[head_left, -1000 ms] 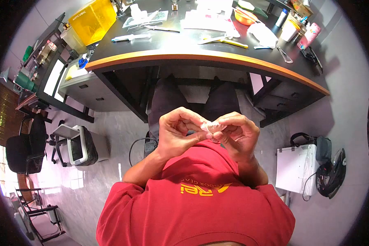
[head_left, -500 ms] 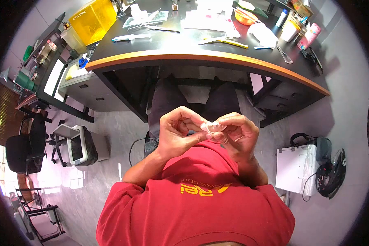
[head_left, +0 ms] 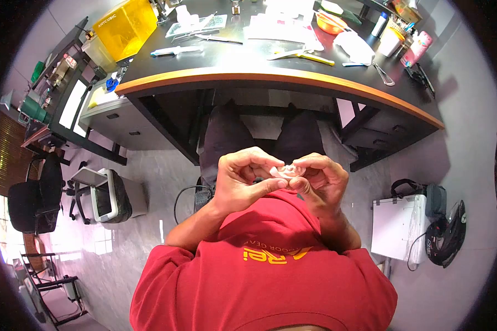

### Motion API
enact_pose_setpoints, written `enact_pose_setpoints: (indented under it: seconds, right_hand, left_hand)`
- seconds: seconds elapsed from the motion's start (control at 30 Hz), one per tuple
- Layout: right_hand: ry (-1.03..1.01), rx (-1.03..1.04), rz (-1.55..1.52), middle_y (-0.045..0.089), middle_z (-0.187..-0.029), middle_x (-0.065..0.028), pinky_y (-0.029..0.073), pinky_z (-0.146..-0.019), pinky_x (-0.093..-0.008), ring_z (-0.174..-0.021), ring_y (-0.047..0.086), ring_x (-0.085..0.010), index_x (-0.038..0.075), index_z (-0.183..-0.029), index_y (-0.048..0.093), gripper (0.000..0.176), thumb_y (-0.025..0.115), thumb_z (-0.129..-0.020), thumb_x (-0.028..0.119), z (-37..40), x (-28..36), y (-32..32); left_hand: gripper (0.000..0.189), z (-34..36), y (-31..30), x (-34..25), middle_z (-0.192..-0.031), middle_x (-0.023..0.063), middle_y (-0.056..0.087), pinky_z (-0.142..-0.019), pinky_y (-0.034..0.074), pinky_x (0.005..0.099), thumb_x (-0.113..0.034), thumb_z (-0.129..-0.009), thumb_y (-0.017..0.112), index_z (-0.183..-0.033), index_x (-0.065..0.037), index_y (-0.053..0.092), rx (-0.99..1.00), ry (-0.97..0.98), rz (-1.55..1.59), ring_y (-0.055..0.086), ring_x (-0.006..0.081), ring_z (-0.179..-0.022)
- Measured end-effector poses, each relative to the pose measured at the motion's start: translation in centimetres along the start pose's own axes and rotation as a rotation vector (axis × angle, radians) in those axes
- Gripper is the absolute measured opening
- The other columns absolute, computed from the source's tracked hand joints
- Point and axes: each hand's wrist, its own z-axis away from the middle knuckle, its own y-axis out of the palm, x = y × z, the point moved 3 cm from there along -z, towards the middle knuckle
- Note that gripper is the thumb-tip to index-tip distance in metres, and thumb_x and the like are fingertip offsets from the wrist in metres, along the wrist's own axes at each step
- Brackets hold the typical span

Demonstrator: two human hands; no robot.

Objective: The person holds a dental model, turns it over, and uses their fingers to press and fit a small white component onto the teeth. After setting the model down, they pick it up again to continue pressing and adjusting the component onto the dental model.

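The black counter [head_left: 226, 62] carried an orange bowl [head_left: 328, 24] toward its far edge and a yellow-handled spatula [head_left: 302, 54] near its front edge. Outside that front edge, clear of the counter, the left hand [head_left: 242, 175] and right hand [head_left: 322, 177] pinched opposite sides of a small pinkish-white curved piece [head_left: 287, 172] between them.

Most likely a small workshop: yellow box marked ANYCUBIC [head_left: 124, 30] beside the left edge of a black table [head_left: 221, 60]; slender hand tool [head_left: 220, 39] toward the left edge; yellow-handled tool [head_left: 317, 57] near the front edge; drawer cabinet [head_left: 113, 122] beside the near left corner.
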Motion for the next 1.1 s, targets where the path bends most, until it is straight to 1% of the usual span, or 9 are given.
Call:
enact_pose_setpoints:
  seconds: [0.17,0.27,0.37,0.57,0.63,0.7,0.77,0.87,1.1]
  right_hand:
    - [-0.003,-0.009,-0.002,0.069,-0.097,-0.0119,0.058,-0.079,-0.0249,-0.090,0.071,-0.0140,-0.006,-0.107,0.065,0.026,0.079,-0.090,0.008,-0.1,0.0,0.1]
    - [-0.007,-0.022,0.008,0.069,-0.096,-0.0116,0.058,-0.076,-0.0244,-0.089,0.070,-0.0132,-0.006,-0.105,0.065,0.023,0.078,-0.090,0.006,-0.4,-0.1,0.2]
    - [-0.033,0.087,0.176,0.068,-0.096,-0.0107,0.058,-0.075,-0.0241,-0.087,0.070,-0.0127,-0.005,-0.104,0.065,0.020,0.077,-0.090,0.002,-2.1,-0.1,-0.6]
    - [0.100,0.235,0.190,0.071,-0.100,-0.0076,0.059,-0.081,-0.0262,-0.089,0.071,-0.0120,-0.002,-0.104,0.067,0.017,0.076,-0.090,0.001,-11.9,-2.1,-3.5]
    - [0.148,0.247,0.262,0.072,-0.099,-0.0075,0.058,-0.083,-0.0267,-0.091,0.070,-0.0124,-0.002,-0.104,0.069,0.017,0.076,-0.089,0.001,-16.4,-3.9,-5.0]
    - [0.232,0.242,0.328,0.069,-0.104,-0.0074,0.058,-0.084,-0.0272,-0.094,0.070,-0.0163,-0.003,-0.110,0.067,0.024,0.075,-0.088,-0.003,-19.8,-6.4,-6.4]
    - [0.209,0.235,0.397,0.072,-0.103,-0.0085,0.058,-0.084,-0.0275,-0.092,0.071,-0.0157,-0.003,-0.108,0.068,0.021,0.075,-0.088,-0.003,-21.5,-7.2,-6.7]
    - [0.172,0.238,0.439,0.074,-0.098,-0.0084,0.057,-0.085,-0.0274,-0.089,0.071,-0.0127,-0.003,-0.106,0.070,0.019,0.076,-0.087,-0.002,-22.5,-9.3,-7.9]
    - [0.146,0.254,0.427,0.075,-0.101,-0.0084,0.055,-0.088,-0.0254,-0.091,0.069,-0.0108,-0.003,-0.108,0.073,0.021,0.078,-0.088,0.002,-21.9,-9.7,-9.1]
  left_hand:
    - [0.026,0.0,0.2,-0.2,-0.098,0.0120,0.071,-0.082,0.061,0.0265,0.011,-0.084,0.077,-0.108,0.008,0.068,-0.012,-0.027,0.026,0.075,0.0196,-0.093]
    - [0.027,-0.1,0.0,0.3,-0.098,0.0115,0.069,-0.079,0.056,0.0242,0.010,-0.082,0.078,-0.107,0.008,0.068,-0.052,-0.050,0.039,0.070,0.0131,-0.091]
    - [0.024,-1.4,-1.0,-0.1,-0.097,0.0105,0.072,-0.083,0.059,0.0256,0.006,-0.085,0.079,-0.106,0.006,0.068,-0.004,-0.130,-0.046,0.072,0.0142,-0.093]
    - [0.013,-11.6,-4.4,-2.1,-0.090,0.0065,0.075,-0.079,0.057,0.0259,-0.003,-0.087,0.077,-0.098,0.001,0.074,0.178,0.118,-0.604,0.071,0.0099,-0.087]
    - [0.019,-16.1,-6.7,-0.1,-0.091,0.0073,0.075,-0.080,0.057,0.0277,-0.008,-0.085,0.081,-0.099,0.001,0.074,0.164,-0.033,-0.435,0.071,0.0116,-0.087]
    - [0.025,-20.1,-9.0,0.8,-0.094,0.0049,0.074,-0.085,0.055,0.0287,-0.012,-0.082,0.083,-0.103,-0.001,0.074,0.183,-0.020,-0.629,0.068,0.0116,-0.090]
    - [0.026,-22.2,-10.5,2.4,-0.092,0.0032,0.074,-0.079,0.054,0.0274,-0.017,-0.082,0.084,-0.102,-0.004,0.075,0.166,-0.049,-0.652,0.066,0.0102,-0.086]
    - [0.025,-22.8,-10.8,2.7,-0.091,0.0015,0.073,-0.072,0.051,0.0251,-0.019,-0.082,0.084,-0.101,-0.006,0.075,0.167,-0.112,-0.683,0.063,0.0079,-0.081]
    - [0.033,-21.8,-11.6,2.9,-0.098,0.0041,0.074,-0.078,0.055,0.0260,-0.022,-0.081,0.086,-0.106,-0.005,0.073,0.219,-0.058,-0.693,0.067,0.0104,-0.086]
